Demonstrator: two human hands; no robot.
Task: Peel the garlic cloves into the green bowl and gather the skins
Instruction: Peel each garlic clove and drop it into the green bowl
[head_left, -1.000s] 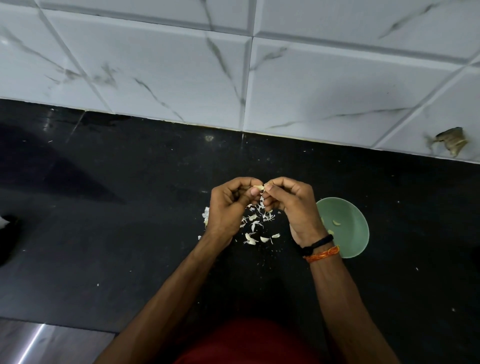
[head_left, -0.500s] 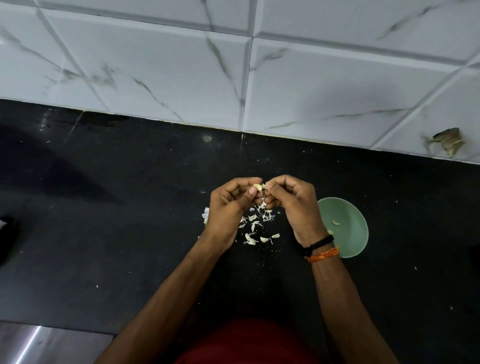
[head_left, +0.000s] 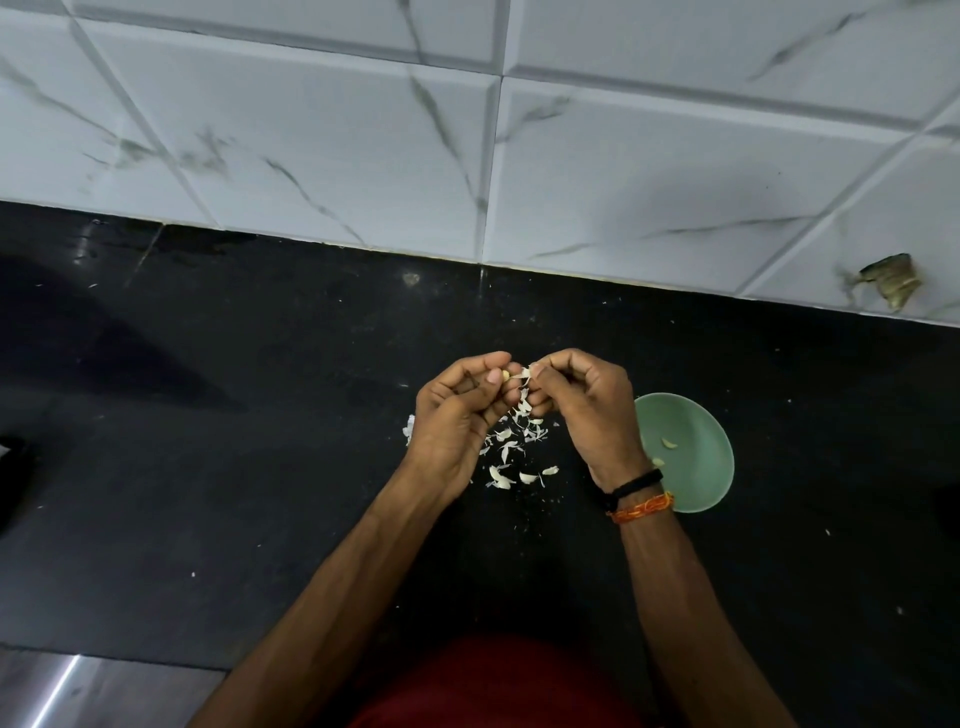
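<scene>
My left hand (head_left: 460, 415) pinches a small garlic clove (head_left: 505, 375) between thumb and fingertips above the black counter. My right hand (head_left: 582, 410) pinches a strip of white skin (head_left: 523, 373) that still hangs from the clove. Loose garlic skins (head_left: 511, 457) lie scattered on the counter below and between both hands. The green bowl (head_left: 696, 483) stands just right of my right wrist, with two peeled cloves (head_left: 669, 443) inside it; part of its left rim is hidden by the wrist.
The black countertop (head_left: 260, 441) stretches wide on both sides. A white marbled tile wall (head_left: 467, 130) rises behind it. A dark object (head_left: 13, 478) sits at the far left edge. A steel strip (head_left: 62, 691) runs along the counter's front left.
My hands have drawn slightly apart, and the skin strip now stretches away from the clove. The bowl and the scattered skins lie as before.
</scene>
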